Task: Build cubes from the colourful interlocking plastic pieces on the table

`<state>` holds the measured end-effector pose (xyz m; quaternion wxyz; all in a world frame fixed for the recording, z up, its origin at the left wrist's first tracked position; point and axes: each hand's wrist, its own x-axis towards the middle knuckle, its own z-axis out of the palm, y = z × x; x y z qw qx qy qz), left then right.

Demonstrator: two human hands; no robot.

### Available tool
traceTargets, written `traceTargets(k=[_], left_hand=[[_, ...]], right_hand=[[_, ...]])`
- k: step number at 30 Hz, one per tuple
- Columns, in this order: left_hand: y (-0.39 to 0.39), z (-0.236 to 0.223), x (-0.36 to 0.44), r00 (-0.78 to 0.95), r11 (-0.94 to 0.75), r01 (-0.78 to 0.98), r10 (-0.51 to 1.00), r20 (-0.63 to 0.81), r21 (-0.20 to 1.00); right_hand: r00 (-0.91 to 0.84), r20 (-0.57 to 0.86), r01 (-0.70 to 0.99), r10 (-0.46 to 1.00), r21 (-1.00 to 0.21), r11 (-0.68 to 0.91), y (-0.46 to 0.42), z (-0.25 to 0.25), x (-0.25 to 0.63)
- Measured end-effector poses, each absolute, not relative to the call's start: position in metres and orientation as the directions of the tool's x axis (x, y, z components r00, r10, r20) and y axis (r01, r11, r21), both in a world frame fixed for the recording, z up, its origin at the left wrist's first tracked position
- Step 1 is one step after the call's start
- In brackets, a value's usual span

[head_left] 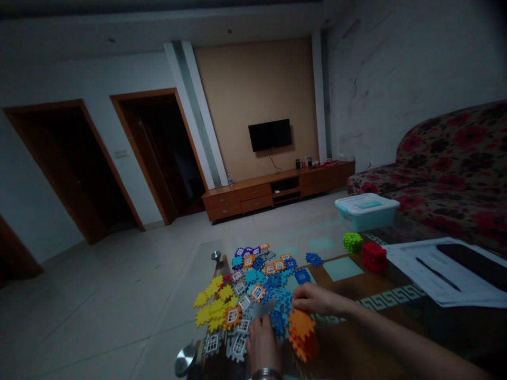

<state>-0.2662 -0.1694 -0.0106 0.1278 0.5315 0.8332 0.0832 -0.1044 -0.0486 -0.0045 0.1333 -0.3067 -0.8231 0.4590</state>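
Note:
A pile of flat toothed plastic tiles [253,287] in yellow, blue, orange, grey and purple lies on a glass-topped coffee table [356,287]. My left hand [262,342] rests palm down on grey and blue tiles at the near edge, fingers stretched forward. My right hand [317,300] reaches in from the right with fingers curled at the blue tiles; what it pinches is hidden. An orange block built of tiles [303,333] stands between the two hands, just below my right hand.
A green tile cube [352,241] and a red tile cube [374,257] stand further right. Papers with a pen [431,272] and a dark flat thing lie at the right. A lidded plastic box [366,210], a floral sofa [447,169] and a TV cabinet [277,190] are beyond.

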Motion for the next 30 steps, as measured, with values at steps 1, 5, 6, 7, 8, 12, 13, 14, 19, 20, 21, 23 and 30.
traceTargets(k=[1, 5, 6, 7, 8, 12, 13, 14, 19, 20, 21, 23, 30], left_hand=[[-0.17, -0.011, -0.266, -0.398, 0.412, 0.864, 0.911, -0.108, 0.289], [-0.172, -0.012, -0.266, -0.342, 0.315, 0.862, 0.94, -0.001, 0.397], [-0.172, -0.013, -0.266, -0.313, 0.272, 0.859, 0.949, 0.026, 0.433], [-0.172, -0.013, -0.265, -0.282, 0.231, 0.853, 0.959, 0.041, 0.468], [-0.172, -0.013, -0.264, -0.246, 0.196, 0.845, 0.969, 0.036, 0.499], [-0.171, -0.013, -0.253, -0.101, 0.143, 0.835, 0.989, -0.106, 0.532], [-0.17, -0.013, -0.249, -0.073, 0.14, 0.839, 0.987, -0.146, 0.526], [-0.169, -0.013, -0.245, -0.057, 0.142, 0.844, 0.983, -0.177, 0.518], [-0.163, -0.021, -0.227, -0.118, 0.197, 0.875, 0.973, -0.2, 0.442], [-0.162, -0.024, -0.225, -0.134, 0.208, 0.879, 0.971, -0.198, 0.429], [-0.161, -0.026, -0.223, -0.142, 0.215, 0.881, 0.97, -0.197, 0.422], [-0.158, -0.03, -0.221, -0.147, 0.212, 0.884, 0.972, -0.184, 0.417], [-0.151, -0.03, -0.216, -0.16, 0.208, 0.893, 0.976, -0.149, 0.4]], right_hand=[[-0.775, -0.057, 0.383, 0.63, -0.834, 0.396, -0.051, -0.006, -0.105], [-0.727, -0.056, 0.45, 0.684, -0.791, 0.414, -0.057, -0.013, -0.108], [-0.71, -0.058, 0.467, 0.701, -0.784, 0.408, -0.058, -0.015, -0.108], [-0.7, -0.055, 0.476, 0.712, -0.779, 0.407, -0.058, -0.018, -0.108], [-0.697, -0.044, 0.475, 0.716, -0.776, 0.415, -0.059, -0.02, -0.108], [-0.695, 0.031, 0.45, 0.718, -0.761, 0.468, -0.062, -0.025, -0.102], [-0.683, 0.037, 0.462, 0.729, -0.752, 0.471, -0.063, -0.026, -0.1], [-0.665, 0.035, 0.484, 0.746, -0.741, 0.466, -0.065, -0.026, -0.098], [-0.551, -0.072, 0.646, 0.831, -0.668, 0.37, -0.076, -0.03, -0.089], [-0.535, -0.093, 0.669, 0.839, -0.654, 0.354, -0.079, -0.03, -0.088], [-0.527, -0.107, 0.682, 0.843, -0.645, 0.345, -0.081, -0.031, -0.088], [-0.531, -0.118, 0.685, 0.839, -0.643, 0.342, -0.085, -0.031, -0.089], [-0.547, -0.03, 0.646, 0.836, -0.65, 0.399, -0.094, -0.019, -0.091]])
